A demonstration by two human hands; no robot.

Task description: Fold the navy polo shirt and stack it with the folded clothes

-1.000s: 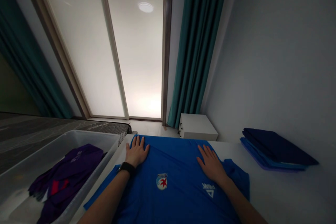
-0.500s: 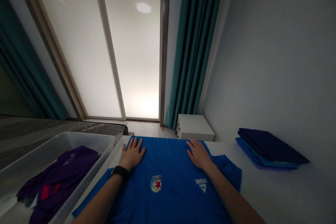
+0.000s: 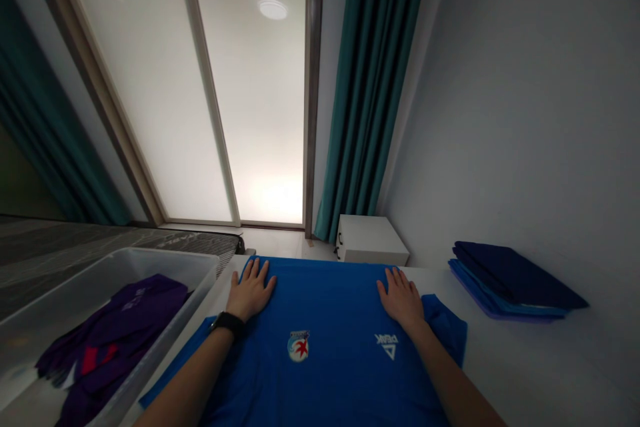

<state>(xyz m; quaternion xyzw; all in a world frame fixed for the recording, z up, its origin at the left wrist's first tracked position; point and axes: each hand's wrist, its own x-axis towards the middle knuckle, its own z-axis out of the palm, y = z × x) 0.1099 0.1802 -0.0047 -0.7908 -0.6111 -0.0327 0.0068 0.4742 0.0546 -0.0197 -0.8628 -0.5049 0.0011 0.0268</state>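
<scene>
1. The blue shirt [image 3: 340, 380] lies spread on the white table [image 3: 515, 367], directly under both hands, running from its far edge back toward the person.
2. Left hand [image 3: 251, 295] — open, palm down — touches its far left corner.
3. Right hand [image 3: 402, 297], likewise flat, touches the far right; neither is nearer.

Frosted panels [image 3: 267, 113] glow, brightest low down; a round light [image 3: 273, 9] shows on one. Teal curtains [image 3: 370, 93] hang on both sides. A white cabinet [image 3: 375, 235] stands on the pale floor [image 3: 277, 244] near the grey wall [image 3: 520, 93], beyond the white table [image 3: 520, 367].
</scene>
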